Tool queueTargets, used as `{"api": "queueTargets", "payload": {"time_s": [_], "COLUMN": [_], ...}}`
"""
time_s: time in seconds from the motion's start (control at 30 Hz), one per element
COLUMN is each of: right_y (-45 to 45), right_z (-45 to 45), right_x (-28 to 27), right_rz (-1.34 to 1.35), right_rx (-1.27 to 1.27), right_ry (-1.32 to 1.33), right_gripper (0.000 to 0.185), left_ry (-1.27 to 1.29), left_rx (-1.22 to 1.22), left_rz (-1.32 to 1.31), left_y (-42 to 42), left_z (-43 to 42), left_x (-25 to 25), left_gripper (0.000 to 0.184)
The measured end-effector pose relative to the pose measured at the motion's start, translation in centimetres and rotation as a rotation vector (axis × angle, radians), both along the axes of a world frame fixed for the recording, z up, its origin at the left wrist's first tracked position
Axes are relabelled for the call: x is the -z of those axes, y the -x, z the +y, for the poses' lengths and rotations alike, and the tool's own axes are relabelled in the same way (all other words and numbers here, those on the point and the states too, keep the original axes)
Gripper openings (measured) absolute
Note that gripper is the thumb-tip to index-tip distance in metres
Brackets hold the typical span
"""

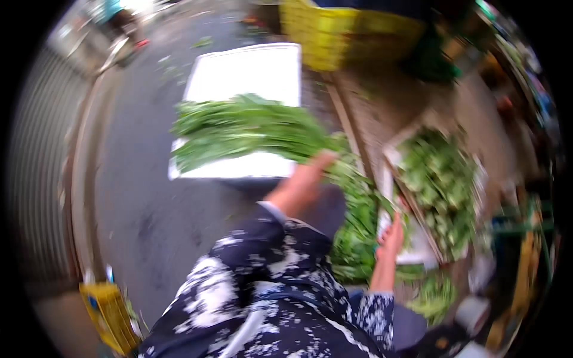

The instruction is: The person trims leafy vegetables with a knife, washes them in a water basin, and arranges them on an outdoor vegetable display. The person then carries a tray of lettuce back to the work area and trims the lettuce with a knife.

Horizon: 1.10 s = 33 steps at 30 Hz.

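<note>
Long leafy greens (250, 128) lie side by side across a white board (245, 68), leaf tips to the left and stem ends to the right. My left hand (303, 184) is at the lower right of these greens, close to the stem ends. It is smeared by motion, and its fingers are partly hidden, so its grip is unclear. Farther right, my right hand (391, 237) is closed beside a heap of loose greens (352, 235). A few green stalks show at its fingers, blurred. Between my two hands lies that heap, partly covered by my left arm and knee.
On the right, a shallow box (440, 255) holds several pale-stemmed greens (439, 188). A yellow crate (316, 36) stands beyond the board, another yellow crate (110, 316) at lower left. Corrugated metal (45, 167) lines the left side. Loose greens (434, 298) lie at lower right.
</note>
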State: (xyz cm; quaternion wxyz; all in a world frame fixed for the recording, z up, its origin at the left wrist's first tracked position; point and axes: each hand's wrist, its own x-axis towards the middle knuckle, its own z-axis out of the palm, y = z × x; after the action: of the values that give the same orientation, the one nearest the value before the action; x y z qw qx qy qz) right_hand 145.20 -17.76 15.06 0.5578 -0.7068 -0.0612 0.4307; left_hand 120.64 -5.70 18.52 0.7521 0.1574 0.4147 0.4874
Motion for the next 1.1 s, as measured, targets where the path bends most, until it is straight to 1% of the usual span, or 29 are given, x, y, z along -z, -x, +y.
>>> {"api": "queueTargets", "payload": {"time_s": [0.03,0.07,0.1,0.13,0.17,0.2,0.27,0.33,0.4,0.43,0.47,0.53,0.57,0.6,0.67,0.7,0.77,0.8,0.83,0.87,0.93,1.0,1.03,1.07,1.1], "right_y": [-0.3,-1.8,-2.9,-4.4,-5.8,-7.4,-9.2,-11.7,-12.3,-11.8,-12.6,-14.4,-15.0,-15.4,-15.9,-14.8,-10.9,-8.7,-6.2,-5.3,-2.6,-0.2,0.0,0.1,0.6], "right_z": [0.6,1.1,1.3,2.8,4.6,6.4,9.6,12.8,15.7,16.5,16.9,17.4,17.3,16.5,15.0,13.8,10.7,8.9,7.3,5.7,2.9,1.0,0.4,-0.5,-0.9], "right_x": [-0.6,1.5,0.8,1.6,2.0,2.2,-0.2,-0.4,-0.7,-1.6,-1.1,0.3,0.5,0.2,-0.9,-1.2,-3.6,-5.0,-6.5,-5.5,-6.8,-8.9,-8.4,-8.4,-8.9], "right_rz": [0.084,0.009,-0.064,-0.194,-0.322,-0.441,-0.477,-0.983,-1.074,-1.117,-1.118,-1.202,-1.285,-1.284,-0.874,-0.754,-0.509,-0.430,-0.349,-0.462,-0.846,-0.867,-0.966,-1.013,-0.861], "right_rx": [0.041,0.056,0.010,0.066,0.129,0.183,0.156,0.047,0.058,0.025,0.029,-0.058,-0.065,-0.066,-0.036,0.023,0.050,0.054,0.068,-0.014,-0.171,-0.280,-0.332,-0.383,-0.328], "right_ry": [-0.029,-0.086,-0.124,-0.147,-0.235,-0.320,-0.217,0.041,0.345,0.496,0.498,0.498,0.489,0.497,0.109,-0.107,-0.340,-0.300,-0.315,-0.400,-0.359,-0.375,-0.422,-0.453,-0.535], "right_gripper": [0.021,0.037,0.039,0.038,0.039,0.040,0.046,0.053,0.057,0.058,0.058,0.060,0.048,0.048,0.037,0.029,0.023,0.022,0.026,0.027,0.033,0.038,0.039,0.039,0.038], "left_ry": [0.072,-0.014,-0.127,0.089,0.131,0.170,0.341,0.239,0.283,0.300,0.317,0.309,0.306,0.288,0.119,0.057,-0.035,-0.077,-0.071,-0.062,-0.047,0.018,0.015,-0.018,-0.052], "left_rx": [0.014,-0.033,-0.091,-0.327,-0.321,-0.276,-0.412,-0.335,-0.296,-0.299,-0.304,-0.337,-0.370,-0.396,-0.305,-0.262,-0.020,0.142,0.256,0.386,0.521,0.520,0.523,0.550,0.579], "left_rz": [-0.112,0.073,0.274,0.251,0.295,0.305,0.435,0.376,0.378,0.387,0.397,0.408,0.423,0.465,0.514,0.494,0.469,0.336,0.225,0.174,0.040,-0.109,-0.099,-0.199,-0.300], "left_y": [2.4,6.0,8.3,10.6,12.4,14.7,16.9,18.9,18.9,19.2,19.6,19.4,19.1,17.0,12.3,10.2,4.5,1.9,-0.8,-3.6,-8.2,-11.1,-11.9,-12.6,-13.0], "left_z": [1.2,1.7,2.3,3.8,4.1,4.7,5.6,5.8,5.6,5.5,5.4,4.6,4.2,3.5,2.1,1.8,1.0,0.6,0.1,-0.3,-1.6,-3.0,-3.2,-3.3,-3.4], "left_x": [0.7,2.5,5.2,4.1,2.6,3.4,4.5,5.7,5.4,6.0,6.6,7.3,7.4,5.9,3.2,3.1,1.1,0.1,-0.5,-2.0,-4.4,-5.3,-5.3,-5.1,-5.0], "left_gripper": [0.034,0.033,0.032,0.035,0.037,0.044,0.051,0.057,0.042,0.038,0.034,0.034,0.033,0.037,0.041,0.039,0.035,0.034,0.034,0.036,0.041,0.048,0.048,0.047,0.046]}}
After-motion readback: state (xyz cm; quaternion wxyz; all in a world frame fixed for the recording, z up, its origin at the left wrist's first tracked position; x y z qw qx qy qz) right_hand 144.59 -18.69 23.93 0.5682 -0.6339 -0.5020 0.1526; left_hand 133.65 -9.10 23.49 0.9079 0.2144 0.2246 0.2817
